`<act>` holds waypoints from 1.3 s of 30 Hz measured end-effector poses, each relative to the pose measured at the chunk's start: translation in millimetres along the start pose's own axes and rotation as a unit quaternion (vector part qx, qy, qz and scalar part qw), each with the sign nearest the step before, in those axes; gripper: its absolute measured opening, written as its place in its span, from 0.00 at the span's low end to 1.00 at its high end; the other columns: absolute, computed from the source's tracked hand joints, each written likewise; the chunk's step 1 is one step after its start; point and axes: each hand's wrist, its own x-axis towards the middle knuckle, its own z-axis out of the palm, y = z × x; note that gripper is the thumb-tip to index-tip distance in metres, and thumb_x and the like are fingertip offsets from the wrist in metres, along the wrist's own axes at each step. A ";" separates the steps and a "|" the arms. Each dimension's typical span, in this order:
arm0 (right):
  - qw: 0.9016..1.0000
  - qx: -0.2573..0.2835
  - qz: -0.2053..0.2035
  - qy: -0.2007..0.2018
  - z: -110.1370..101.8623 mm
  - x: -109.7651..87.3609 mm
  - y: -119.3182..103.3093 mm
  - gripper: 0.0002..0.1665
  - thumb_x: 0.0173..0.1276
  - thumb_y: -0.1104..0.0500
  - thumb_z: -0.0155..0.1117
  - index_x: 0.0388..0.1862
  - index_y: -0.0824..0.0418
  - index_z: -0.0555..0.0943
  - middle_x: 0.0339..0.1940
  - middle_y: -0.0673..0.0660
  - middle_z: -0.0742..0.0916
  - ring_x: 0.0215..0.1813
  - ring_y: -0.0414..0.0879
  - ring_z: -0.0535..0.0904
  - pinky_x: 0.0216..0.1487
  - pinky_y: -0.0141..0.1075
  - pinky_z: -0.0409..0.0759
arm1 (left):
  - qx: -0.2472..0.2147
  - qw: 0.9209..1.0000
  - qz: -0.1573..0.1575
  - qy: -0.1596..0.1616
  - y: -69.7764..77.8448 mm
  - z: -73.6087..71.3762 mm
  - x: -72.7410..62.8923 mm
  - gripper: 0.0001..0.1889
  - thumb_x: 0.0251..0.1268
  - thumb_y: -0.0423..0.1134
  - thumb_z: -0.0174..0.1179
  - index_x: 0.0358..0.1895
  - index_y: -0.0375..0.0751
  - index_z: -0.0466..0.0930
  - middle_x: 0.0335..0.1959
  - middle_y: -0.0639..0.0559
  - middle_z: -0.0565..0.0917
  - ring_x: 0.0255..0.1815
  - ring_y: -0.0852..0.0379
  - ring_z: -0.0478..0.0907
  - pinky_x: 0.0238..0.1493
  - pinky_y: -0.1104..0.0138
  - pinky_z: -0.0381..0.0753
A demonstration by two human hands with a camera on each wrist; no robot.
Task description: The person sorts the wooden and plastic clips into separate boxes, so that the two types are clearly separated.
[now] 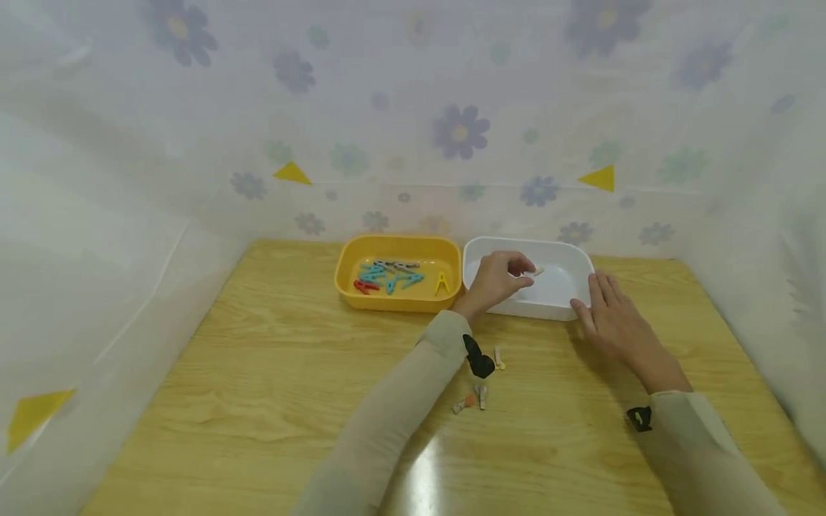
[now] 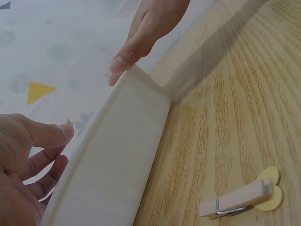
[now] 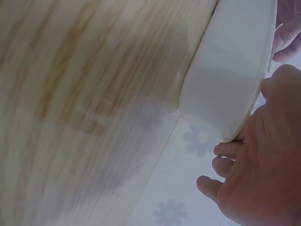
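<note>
Over the white plastic bin, my left hand pinches a small pale wooden clothespin between thumb and fingertips. Only the clothespin's tip shows in the left wrist view, above the bin's rim. My right hand rests against the bin's right end, its fingers fairly straight along the outside and the thumb at the near corner of the rim. On the table below lie a clothespin with a yellow decoration, one with an orange decoration and a greyish one.
Left of the white bin stands a yellow bin, close beside it. Inside are several plastic clothespins: blue, grey, a red one and a yellow one. Flower-patterned white sheeting hangs behind and along the sides of the wooden table.
</note>
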 end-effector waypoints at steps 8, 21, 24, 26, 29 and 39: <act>1.000 0.001 0.000 0.003 1.3 -1.4 -1.5 0.46 0.87 0.42 0.30 0.80 0.80 0.39 0.80 0.81 0.45 0.81 0.75 0.38 0.76 0.68 0.45 | 0.010 1.000 -0.017 -0.007 -6.4 5.6 3.2 0.06 0.68 0.34 0.70 0.46 0.41 0.88 0.39 0.54 0.87 0.38 0.63 0.79 0.38 0.79 0.76; 1.000 0.000 0.001 0.006 0.5 -0.9 -2.1 0.46 0.87 0.42 0.31 0.80 0.80 0.39 0.80 0.79 0.44 0.81 0.74 0.37 0.77 0.66 0.45 | 0.052 0.998 -0.032 -0.024 -10.8 8.6 8.6 0.07 0.68 0.37 0.70 0.46 0.45 0.89 0.41 0.56 0.86 0.40 0.63 0.79 0.41 0.78 0.76; 1.000 -0.001 0.004 0.004 0.9 -0.7 -1.3 0.46 0.87 0.42 0.31 0.80 0.79 0.39 0.81 0.79 0.44 0.81 0.73 0.37 0.77 0.66 0.45 | 0.053 0.998 -0.025 -0.031 -11.4 8.5 9.5 0.08 0.68 0.36 0.71 0.48 0.43 0.89 0.43 0.53 0.87 0.44 0.57 0.81 0.44 0.77 0.76; 1.000 -0.003 0.005 0.003 1.5 -0.5 -0.4 0.46 0.87 0.42 0.30 0.80 0.79 0.38 0.81 0.78 0.43 0.81 0.73 0.36 0.77 0.66 0.45 | 0.052 0.998 -0.023 -0.037 -12.0 8.2 10.1 0.09 0.67 0.35 0.71 0.49 0.42 0.89 0.46 0.52 0.87 0.47 0.54 0.81 0.46 0.77 0.75; 1.000 -0.003 0.006 0.002 2.6 -0.6 0.0 0.46 0.87 0.42 0.30 0.80 0.79 0.38 0.81 0.78 0.43 0.81 0.73 0.36 0.77 0.67 0.45 | 0.052 0.998 -0.020 -0.043 -12.3 7.2 10.0 0.10 0.68 0.34 0.70 0.50 0.41 0.88 0.48 0.50 0.87 0.50 0.53 0.81 0.48 0.77 0.75; 1.000 -0.006 0.002 0.006 -1.8 -1.1 -3.9 0.45 0.87 0.43 0.31 0.80 0.80 0.40 0.80 0.81 0.46 0.81 0.75 0.39 0.77 0.66 0.45 | 0.048 0.998 -0.001 -0.037 -10.5 -0.7 6.4 0.09 0.69 0.34 0.69 0.50 0.43 0.88 0.49 0.52 0.87 0.49 0.55 0.81 0.48 0.77 0.76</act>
